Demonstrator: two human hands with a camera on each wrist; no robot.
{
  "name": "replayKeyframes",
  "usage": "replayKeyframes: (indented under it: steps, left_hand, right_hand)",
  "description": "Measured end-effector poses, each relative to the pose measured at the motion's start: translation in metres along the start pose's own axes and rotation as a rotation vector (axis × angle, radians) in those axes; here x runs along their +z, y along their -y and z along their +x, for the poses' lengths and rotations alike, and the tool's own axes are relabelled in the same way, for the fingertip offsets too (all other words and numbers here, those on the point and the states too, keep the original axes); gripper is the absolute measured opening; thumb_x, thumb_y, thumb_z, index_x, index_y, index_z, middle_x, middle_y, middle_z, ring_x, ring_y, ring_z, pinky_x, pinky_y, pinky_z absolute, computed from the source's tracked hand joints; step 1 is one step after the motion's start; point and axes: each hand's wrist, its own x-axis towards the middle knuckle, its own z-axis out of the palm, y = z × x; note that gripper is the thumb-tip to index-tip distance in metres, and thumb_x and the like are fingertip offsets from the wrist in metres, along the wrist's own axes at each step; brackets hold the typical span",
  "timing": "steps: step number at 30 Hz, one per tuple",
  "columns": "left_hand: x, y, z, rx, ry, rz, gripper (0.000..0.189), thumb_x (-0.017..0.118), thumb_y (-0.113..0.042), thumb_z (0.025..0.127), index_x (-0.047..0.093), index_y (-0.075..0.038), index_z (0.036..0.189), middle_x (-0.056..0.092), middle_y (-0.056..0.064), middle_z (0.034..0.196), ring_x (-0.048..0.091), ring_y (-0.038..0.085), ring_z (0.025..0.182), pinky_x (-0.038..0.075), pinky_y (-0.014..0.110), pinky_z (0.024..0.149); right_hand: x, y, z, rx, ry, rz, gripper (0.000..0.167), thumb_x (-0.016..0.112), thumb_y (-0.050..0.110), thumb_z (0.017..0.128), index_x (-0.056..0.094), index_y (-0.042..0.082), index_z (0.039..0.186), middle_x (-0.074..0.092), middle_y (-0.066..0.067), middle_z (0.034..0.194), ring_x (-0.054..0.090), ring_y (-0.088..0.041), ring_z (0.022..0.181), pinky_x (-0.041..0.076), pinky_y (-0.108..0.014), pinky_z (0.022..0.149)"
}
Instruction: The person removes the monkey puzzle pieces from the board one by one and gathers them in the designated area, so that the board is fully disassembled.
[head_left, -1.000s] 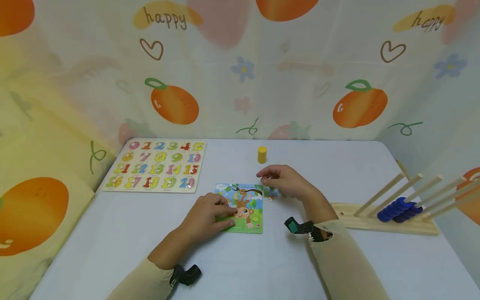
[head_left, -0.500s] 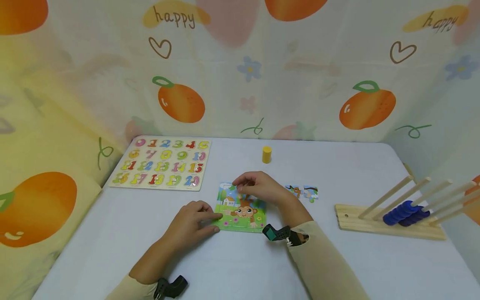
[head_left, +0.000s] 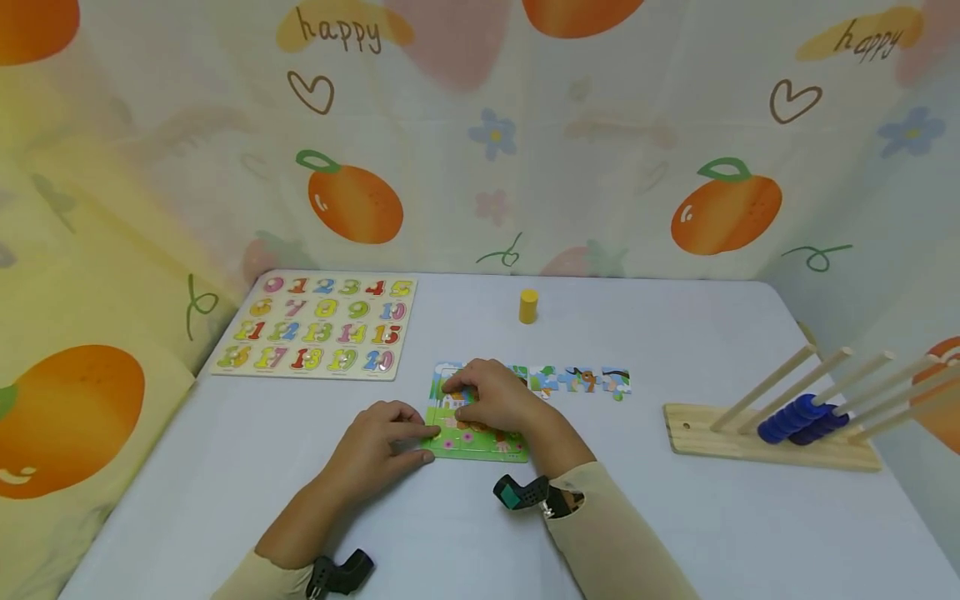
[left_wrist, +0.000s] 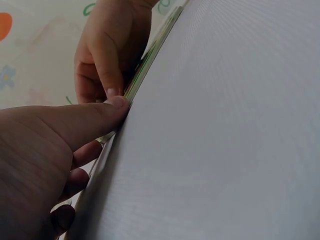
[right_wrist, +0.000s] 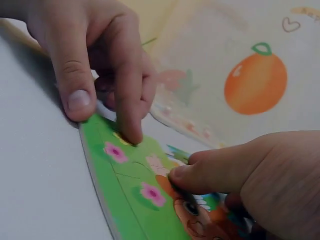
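On the white table lies a monkey jigsaw puzzle (head_left: 491, 453) in a green-bordered tray. My left hand (head_left: 382, 446) keeps the tray at its left edge: the right wrist view has the thumb at the corner and the index finger touching the picture (right_wrist: 142, 217). Over the left middle of the puzzle, my right hand (head_left: 502, 404) has thumb and index finger around a puzzle piece with a house (head_left: 454, 400); its palm hides part of the picture. Three loose puzzle pieces (head_left: 581, 380) sit in a row right of the tray.
A number board (head_left: 315, 325) lies at the back left. A yellow cylinder (head_left: 528, 307) stands behind the puzzle. To the right is a wooden peg stand (head_left: 772, 437) with blue rings (head_left: 791, 418). A fruit-patterned cloth (head_left: 450, 167) hangs behind the table.
My right hand has moved left from the loose pieces onto the puzzle, then down toward its middle, uncovering the loose pieces. My left hand has drawn back from the picture to the tray's left edge.
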Motion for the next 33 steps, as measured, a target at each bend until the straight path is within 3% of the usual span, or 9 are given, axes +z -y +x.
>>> replayKeyframes:
  steps: [6, 12, 20, 23, 27, 33]
  left_hand:
    - [0.002, 0.001, 0.001, 0.002, -0.005, -0.028, 0.032, 0.097, -0.023, 0.078, 0.087, -0.024, 0.109, 0.067, -0.01, 0.104, 0.057, 0.012, 0.094, 0.048, 0.036, 0.08]
    - [0.002, 0.003, 0.002, -0.019, 0.014, -0.038, 0.032, 0.097, -0.025, 0.078, 0.087, -0.024, 0.109, 0.066, -0.01, 0.104, 0.058, 0.012, 0.096, 0.049, 0.037, 0.083]
    - [0.001, 0.003, 0.003, -0.031, 0.022, -0.042, 0.032, 0.097, -0.025, 0.079, 0.087, -0.024, 0.109, 0.066, -0.011, 0.105, 0.058, 0.012, 0.097, 0.049, 0.038, 0.084]
    - [0.001, 0.003, 0.002, -0.036, 0.02, -0.047, 0.032, 0.097, -0.025, 0.078, 0.087, -0.024, 0.109, 0.066, -0.011, 0.104, 0.058, 0.012, 0.097, 0.049, 0.038, 0.084]
    - [0.001, 0.004, 0.001, -0.045, 0.022, -0.049, 0.032, 0.097, -0.025, 0.079, 0.087, -0.025, 0.109, 0.065, -0.012, 0.105, 0.058, 0.012, 0.097, 0.049, 0.038, 0.084]
    - [0.001, 0.004, 0.0, -0.076, 0.035, -0.054, 0.033, 0.097, -0.024, 0.079, 0.087, -0.026, 0.11, 0.065, -0.013, 0.104, 0.057, 0.011, 0.098, 0.049, 0.037, 0.084]
  right_hand:
    - [-0.008, -0.002, -0.002, -0.036, 0.061, -0.029, 0.045, 0.077, 0.001, 0.092, 0.076, 0.017, 0.133, 0.067, 0.001, 0.128, 0.056, -0.021, 0.12, 0.046, -0.041, 0.105]
    - [-0.013, -0.001, 0.001, -0.01, 0.1, 0.058, 0.053, 0.066, -0.013, 0.087, 0.077, 0.015, 0.131, 0.068, -0.001, 0.127, 0.057, -0.018, 0.11, 0.049, -0.034, 0.095]
    - [-0.014, 0.004, 0.007, 0.052, 0.125, 0.086, 0.052, 0.065, -0.016, 0.086, 0.078, 0.015, 0.125, 0.067, 0.002, 0.115, 0.057, -0.016, 0.099, 0.05, -0.027, 0.079]
    - [-0.014, 0.006, 0.008, 0.074, 0.143, 0.118, 0.051, 0.063, -0.018, 0.087, 0.077, 0.013, 0.124, 0.066, 0.0, 0.114, 0.058, -0.018, 0.094, 0.051, -0.027, 0.067]
    - [-0.015, 0.009, 0.008, 0.102, 0.161, 0.154, 0.049, 0.061, -0.019, 0.087, 0.076, 0.012, 0.123, 0.063, -0.002, 0.115, 0.055, -0.019, 0.076, 0.047, -0.027, 0.053]
    - [-0.016, 0.01, 0.009, 0.116, 0.177, 0.188, 0.048, 0.061, -0.019, 0.088, 0.074, 0.013, 0.121, 0.062, -0.004, 0.114, 0.05, -0.017, 0.066, 0.046, -0.027, 0.05]
